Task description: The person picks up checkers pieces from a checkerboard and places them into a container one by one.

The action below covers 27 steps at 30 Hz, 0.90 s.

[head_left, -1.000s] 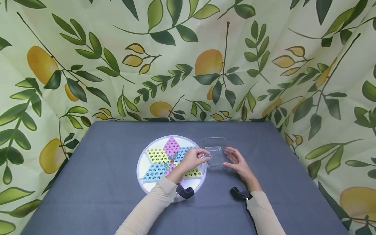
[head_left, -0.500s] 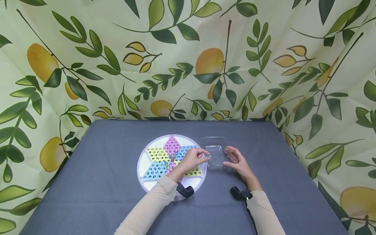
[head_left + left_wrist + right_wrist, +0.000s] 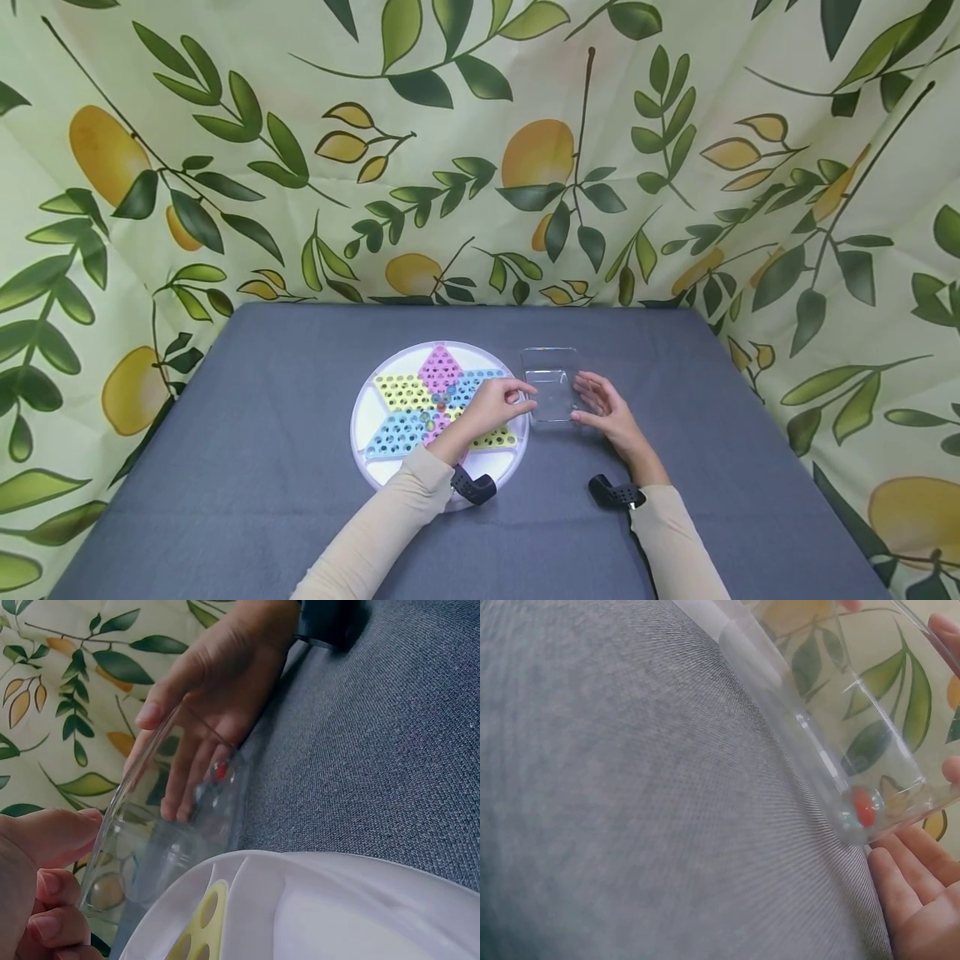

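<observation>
My left hand (image 3: 491, 408), its fingertips parted on nothing I could see, and loosely spread right hand (image 3: 612, 418) had barely shifted beside the clear box (image 3: 553, 393) on the worktop (image 3: 300, 375), a red-centred marble (image 3: 865, 807) inside, so work seemed paused.

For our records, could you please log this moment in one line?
container: clear, marble inside | left hand: at its left edge | right hand: by its right side | board: further left
</observation>
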Each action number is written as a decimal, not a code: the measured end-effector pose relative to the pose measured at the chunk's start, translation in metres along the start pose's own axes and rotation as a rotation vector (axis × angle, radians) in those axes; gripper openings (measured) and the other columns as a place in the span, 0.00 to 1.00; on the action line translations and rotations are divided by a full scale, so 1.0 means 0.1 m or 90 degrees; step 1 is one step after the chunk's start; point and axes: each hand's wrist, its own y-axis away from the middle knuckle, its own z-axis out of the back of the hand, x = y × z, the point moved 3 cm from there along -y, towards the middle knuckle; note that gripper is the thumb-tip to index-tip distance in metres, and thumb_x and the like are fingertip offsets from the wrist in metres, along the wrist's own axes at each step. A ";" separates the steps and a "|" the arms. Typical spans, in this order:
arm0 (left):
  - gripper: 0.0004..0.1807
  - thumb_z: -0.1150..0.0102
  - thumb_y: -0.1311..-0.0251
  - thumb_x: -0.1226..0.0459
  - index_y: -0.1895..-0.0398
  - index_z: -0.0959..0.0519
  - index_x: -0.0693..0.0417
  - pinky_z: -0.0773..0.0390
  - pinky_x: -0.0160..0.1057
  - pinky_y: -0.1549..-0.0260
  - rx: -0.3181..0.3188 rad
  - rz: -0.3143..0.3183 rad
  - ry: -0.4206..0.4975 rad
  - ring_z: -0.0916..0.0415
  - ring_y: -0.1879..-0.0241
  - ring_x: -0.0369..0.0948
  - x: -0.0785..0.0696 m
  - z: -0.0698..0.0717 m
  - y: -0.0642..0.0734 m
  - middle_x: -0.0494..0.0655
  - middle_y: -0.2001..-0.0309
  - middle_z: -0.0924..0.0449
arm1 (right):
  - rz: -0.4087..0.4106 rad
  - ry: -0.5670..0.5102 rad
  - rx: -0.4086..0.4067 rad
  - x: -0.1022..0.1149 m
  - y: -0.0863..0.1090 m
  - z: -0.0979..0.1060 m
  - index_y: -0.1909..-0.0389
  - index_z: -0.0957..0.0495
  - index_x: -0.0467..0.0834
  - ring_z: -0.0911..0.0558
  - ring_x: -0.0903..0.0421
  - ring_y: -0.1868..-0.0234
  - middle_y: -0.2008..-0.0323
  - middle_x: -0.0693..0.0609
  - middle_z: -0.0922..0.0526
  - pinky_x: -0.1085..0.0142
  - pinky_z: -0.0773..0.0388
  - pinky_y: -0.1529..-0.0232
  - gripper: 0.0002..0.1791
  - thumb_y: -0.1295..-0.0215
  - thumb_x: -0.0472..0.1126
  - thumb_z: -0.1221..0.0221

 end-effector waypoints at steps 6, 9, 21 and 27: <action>0.13 0.37 0.41 0.63 0.55 0.17 0.58 0.42 0.24 0.79 0.001 -0.005 0.004 0.44 0.81 0.30 -0.02 0.00 0.02 0.37 0.82 0.41 | 0.012 -0.018 0.003 -0.01 0.01 0.00 0.34 0.45 0.25 0.25 0.72 0.41 0.40 0.49 0.27 0.83 0.32 0.40 0.42 0.48 0.27 0.34; 0.12 0.38 0.40 0.63 0.55 0.17 0.58 0.42 0.25 0.79 0.004 -0.008 0.009 0.45 0.81 0.30 -0.04 0.04 0.04 0.37 0.82 0.41 | -0.003 0.003 -0.003 -0.01 0.01 -0.01 0.34 0.45 0.27 0.26 0.74 0.41 0.36 0.38 0.31 0.84 0.32 0.41 0.42 0.47 0.27 0.35; 0.13 0.40 0.39 0.62 0.54 0.17 0.59 0.40 0.26 0.77 0.001 -0.003 0.027 0.46 0.82 0.31 0.00 0.37 0.16 0.38 0.83 0.41 | -0.025 0.022 0.004 -0.01 -0.01 0.01 0.32 0.46 0.29 0.27 0.77 0.42 0.34 0.26 0.40 0.85 0.34 0.41 0.42 0.47 0.27 0.35; 0.14 0.40 0.39 0.62 0.52 0.17 0.57 0.37 0.26 0.76 -0.008 0.029 0.031 0.44 0.82 0.32 0.08 0.51 0.24 0.37 0.83 0.40 | -0.049 0.035 0.006 0.00 -0.01 0.01 0.32 0.46 0.31 0.29 0.78 0.42 0.32 0.27 0.41 0.86 0.35 0.41 0.42 0.46 0.28 0.35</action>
